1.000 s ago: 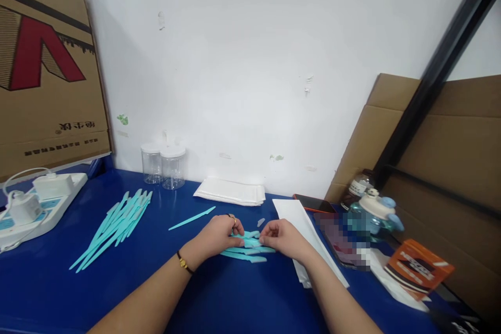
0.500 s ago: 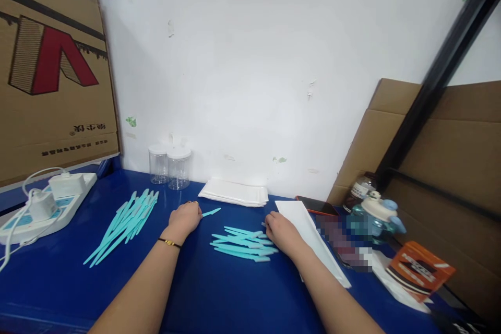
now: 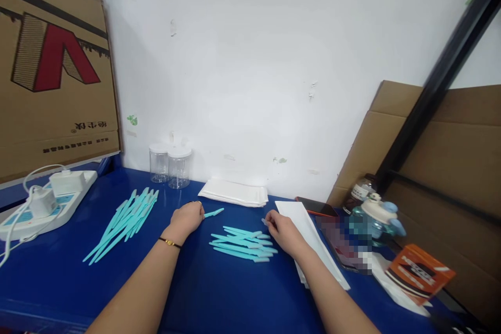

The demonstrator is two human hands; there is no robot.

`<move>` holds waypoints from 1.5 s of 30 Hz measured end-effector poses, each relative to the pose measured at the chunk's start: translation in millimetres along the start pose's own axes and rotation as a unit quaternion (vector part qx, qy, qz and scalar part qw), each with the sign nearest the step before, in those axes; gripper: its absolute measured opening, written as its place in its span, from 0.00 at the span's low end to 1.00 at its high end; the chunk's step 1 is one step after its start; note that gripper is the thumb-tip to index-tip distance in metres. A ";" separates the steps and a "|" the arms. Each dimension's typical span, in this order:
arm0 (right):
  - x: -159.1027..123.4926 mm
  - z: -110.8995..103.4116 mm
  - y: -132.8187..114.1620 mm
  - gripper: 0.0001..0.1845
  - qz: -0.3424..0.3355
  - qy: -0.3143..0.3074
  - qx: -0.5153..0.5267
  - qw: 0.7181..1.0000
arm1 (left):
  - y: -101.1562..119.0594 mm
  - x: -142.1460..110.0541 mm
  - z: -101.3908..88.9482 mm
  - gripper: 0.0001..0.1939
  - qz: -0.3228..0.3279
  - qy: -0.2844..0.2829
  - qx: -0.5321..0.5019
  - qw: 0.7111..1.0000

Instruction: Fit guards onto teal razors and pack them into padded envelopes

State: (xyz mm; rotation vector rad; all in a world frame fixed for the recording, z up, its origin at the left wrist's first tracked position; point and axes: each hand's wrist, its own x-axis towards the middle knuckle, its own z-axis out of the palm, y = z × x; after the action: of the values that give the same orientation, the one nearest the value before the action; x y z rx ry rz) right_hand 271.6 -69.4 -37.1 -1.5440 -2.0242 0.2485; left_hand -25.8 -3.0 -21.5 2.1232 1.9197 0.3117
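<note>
My left hand has its fingers closed on a teal eyebrow razor, whose head end sticks out to the right. My right hand pinches a small translucent blade cap, partly hidden by the fingertips. Between and below the hands lies a loose bunch of several teal eyebrow razors, heads to the right. Farther left, a bigger pile of the same razors points its heads away from me.
White paper sleeves lie by the wall, and another white stack lies under my right forearm. Two clear jars stand back left near a power strip. On the right are a phone, a teal bottle and an orange box.
My left hand has left the middle bunch and moved left onto the single razor. My right hand has moved slightly up and right to the small cap and taken hold of it.
</note>
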 end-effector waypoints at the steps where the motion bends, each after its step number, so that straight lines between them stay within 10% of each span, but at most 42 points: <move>1: -0.1 0.1 0.5 0.06 0.001 0.004 0.025 1.000 | 1.0 -0.6 0.0 0.05 0.004 0.001 -0.004 1.000; 10: 1.5 0.0 -5.2 0.16 0.089 -0.006 0.413 0.906 | 34.8 -12.6 8.2 0.07 0.194 -0.023 -0.155 0.968; 17: -0.1 0.4 -17.0 0.17 0.094 -0.005 0.474 0.876 | 54.1 -25.1 10.1 0.07 0.253 -0.043 -0.160 0.953; 38: -2.5 2.8 -33.7 0.16 0.091 -0.018 0.473 0.876 | 66.1 -24.9 18.5 0.10 0.246 -0.080 -0.237 0.936; 45: 0.7 -1.6 -10.6 0.09 0.057 0.015 0.224 0.973 | 75.9 -21.5 25.2 0.07 0.289 0.017 -0.140 0.947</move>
State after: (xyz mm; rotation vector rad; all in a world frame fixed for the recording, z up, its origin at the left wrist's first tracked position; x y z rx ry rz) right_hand 263.6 -72.4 -30.6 -1.3622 -1.7072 0.6735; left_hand 51.5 -32.6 -19.6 2.4329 1.1328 0.6890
